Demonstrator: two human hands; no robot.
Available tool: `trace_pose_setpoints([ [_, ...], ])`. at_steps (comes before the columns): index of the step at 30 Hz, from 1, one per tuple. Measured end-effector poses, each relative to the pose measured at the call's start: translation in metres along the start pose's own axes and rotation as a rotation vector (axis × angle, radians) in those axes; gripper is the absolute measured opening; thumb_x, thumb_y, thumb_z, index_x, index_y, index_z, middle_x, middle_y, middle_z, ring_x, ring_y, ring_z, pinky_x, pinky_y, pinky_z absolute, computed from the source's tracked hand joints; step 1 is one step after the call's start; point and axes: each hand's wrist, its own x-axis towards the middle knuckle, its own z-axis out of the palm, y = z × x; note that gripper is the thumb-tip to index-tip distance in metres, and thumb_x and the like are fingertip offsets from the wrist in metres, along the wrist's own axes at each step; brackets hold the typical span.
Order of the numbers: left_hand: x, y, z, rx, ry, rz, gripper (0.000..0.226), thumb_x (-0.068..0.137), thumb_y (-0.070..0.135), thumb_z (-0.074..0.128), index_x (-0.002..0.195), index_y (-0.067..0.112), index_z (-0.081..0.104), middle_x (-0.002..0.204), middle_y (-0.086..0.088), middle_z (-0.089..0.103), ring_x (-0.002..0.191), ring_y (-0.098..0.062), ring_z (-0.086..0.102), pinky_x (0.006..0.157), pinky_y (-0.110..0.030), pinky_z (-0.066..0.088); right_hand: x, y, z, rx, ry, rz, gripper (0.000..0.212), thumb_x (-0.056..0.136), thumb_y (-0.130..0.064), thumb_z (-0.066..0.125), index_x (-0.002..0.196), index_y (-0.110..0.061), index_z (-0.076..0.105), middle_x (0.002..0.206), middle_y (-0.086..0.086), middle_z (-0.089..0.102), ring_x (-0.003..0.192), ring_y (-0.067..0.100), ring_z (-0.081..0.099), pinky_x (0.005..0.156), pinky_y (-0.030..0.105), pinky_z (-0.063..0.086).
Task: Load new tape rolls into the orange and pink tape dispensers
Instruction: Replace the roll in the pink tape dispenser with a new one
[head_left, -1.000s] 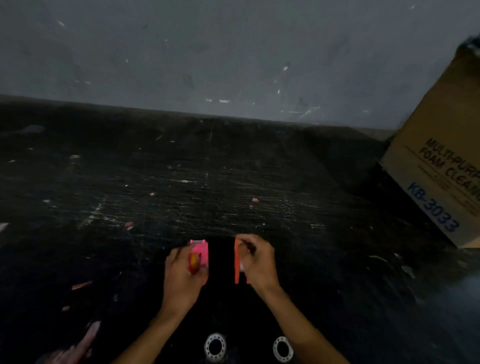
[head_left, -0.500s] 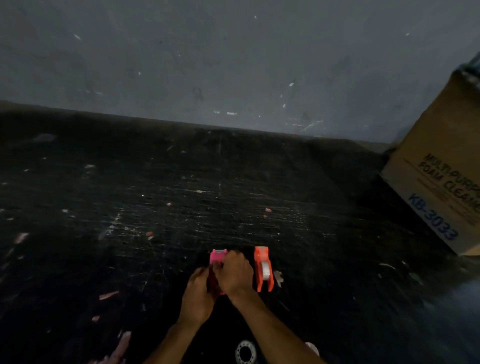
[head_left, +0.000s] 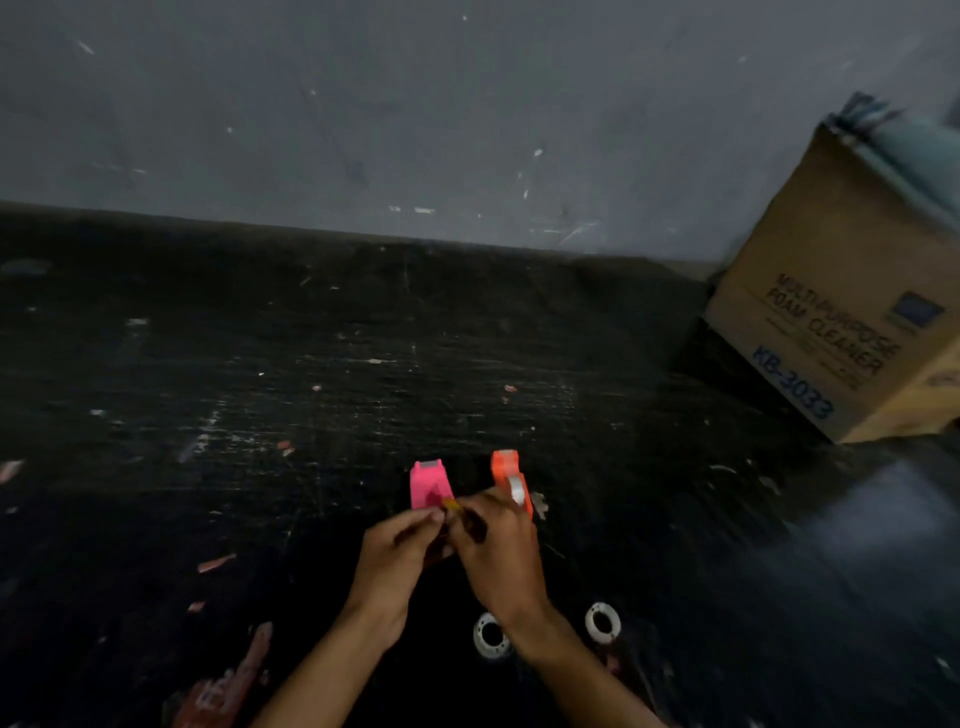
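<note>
A small yellowish piece (head_left: 451, 503) is pinched between the left hand (head_left: 396, 558) and right hand (head_left: 500, 552), right against the pink dispenser (head_left: 429, 483) on the dark floor (head_left: 260, 415). The orange dispenser (head_left: 510, 477), a white roll showing inside, is stood just beside it. Two tape rolls (head_left: 488, 634) are left lying near the wrists.

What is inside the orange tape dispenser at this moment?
A whitish tape roll shows in the orange dispenser, standing on the dark surface. Its lower part is covered by the right hand, so how it sits is unclear.

2 bare forearms, no sleeves, hands ungloved.
</note>
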Motion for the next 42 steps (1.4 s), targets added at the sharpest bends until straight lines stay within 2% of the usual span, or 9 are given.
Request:
trace_pose_setpoints([
  [8,-0.035,-0.01,0.013,-0.045,-0.135,-0.122,0.012,0.082,-0.005,0.058,0.078,0.004,0.064,0.062,-0.003,0.075,0.058,-0.013,0.07,0.058,-0.017,0.057,-0.059,0.033,-0.03,0.097,0.234,0.067,0.008,0.087,-0.017,0.065,0.088,-0.021,0.072,0.084,-0.001,0.07,0.079,0.003,0.059,0.07,0.01,0.042],
  [12,-0.041,-0.016,0.005,-0.018,-0.12,-0.15,0.01,0.085,-0.001,0.057,0.086,0.006,0.064,0.071,-0.004,0.075,0.064,-0.014,0.07,0.067,-0.023,0.054,-0.086,0.063,-0.029,-0.134,0.043,0.158,0.012,0.09,-0.017,0.059,0.085,-0.018,0.07,0.089,0.005,0.066,0.082,0.015,0.061,0.064,0.016,0.033],
  [14,-0.043,-0.02,-0.002,0.001,-0.111,-0.162,0.011,0.086,0.001,0.056,0.09,0.006,0.064,0.082,-0.01,0.072,0.071,-0.017,0.068,0.073,-0.027,0.05,-0.097,0.072,-0.02,-0.178,-0.066,0.185,0.014,0.09,-0.016,0.056,0.087,-0.016,0.07,0.096,0.008,0.066,0.09,0.022,0.062,0.072,0.027,0.042],
  [20,-0.045,-0.028,-0.018,0.033,-0.043,-0.224,0.012,0.088,0.002,0.055,0.096,0.004,0.064,0.088,-0.015,0.07,0.08,-0.023,0.066,0.071,-0.028,0.05,-0.102,0.06,0.01,-0.128,-0.093,0.119,0.015,0.089,-0.019,0.055,0.098,-0.02,0.068,0.103,0.005,0.067,0.099,0.02,0.061,0.079,0.033,0.05],
  [25,-0.044,-0.027,-0.028,0.038,-0.022,-0.187,0.011,0.088,0.001,0.055,0.093,0.004,0.065,0.083,-0.012,0.071,0.074,-0.02,0.068,0.07,-0.027,0.05,-0.098,0.071,-0.003,-0.349,-0.012,0.001,0.012,0.084,-0.016,0.064,0.094,-0.021,0.067,0.088,0.006,0.065,0.084,0.026,0.06,0.068,0.037,0.053],
  [29,-0.045,-0.028,-0.032,0.028,-0.028,-0.186,0.011,0.087,0.001,0.055,0.092,0.005,0.065,0.086,-0.014,0.071,0.078,-0.023,0.068,0.07,-0.027,0.052,-0.103,0.075,-0.005,-0.626,-0.127,-0.051,0.017,0.061,-0.02,0.074,0.076,-0.022,0.065,0.073,-0.002,0.063,0.071,0.021,0.063,0.056,0.028,0.051],
  [34,-0.044,-0.028,-0.038,-0.033,-0.032,-0.176,0.014,0.085,-0.004,0.055,0.092,0.001,0.066,0.082,-0.013,0.074,0.072,-0.02,0.073,0.064,-0.021,0.059,-0.096,0.054,0.013,-0.583,-0.143,-0.137,0.029,0.067,-0.051,0.059,0.077,-0.024,0.065,0.078,-0.004,0.067,0.075,0.02,0.063,0.063,0.026,0.05],
  [38,-0.044,-0.026,-0.044,-0.078,-0.062,-0.165,0.018,0.084,-0.008,0.055,0.097,-0.004,0.066,0.085,-0.016,0.076,0.079,-0.022,0.073,0.068,-0.021,0.06,-0.082,0.042,0.025,-0.494,-0.279,0.0,0.05,0.076,-0.047,0.059,0.117,-0.019,0.056,0.115,0.006,0.065,0.107,0.027,0.056,0.09,0.037,0.045],
  [42,-0.045,-0.021,-0.049,-0.083,-0.088,-0.118,0.019,0.08,-0.009,0.058,0.095,-0.003,0.068,0.086,-0.015,0.077,0.084,-0.022,0.073,0.071,-0.021,0.059,-0.073,0.032,0.01,0.183,-0.13,0.198,0.051,0.081,-0.024,0.068,0.128,-0.02,0.05,0.102,-0.006,0.069,0.095,0.002,0.064,0.087,0.022,0.052],
])
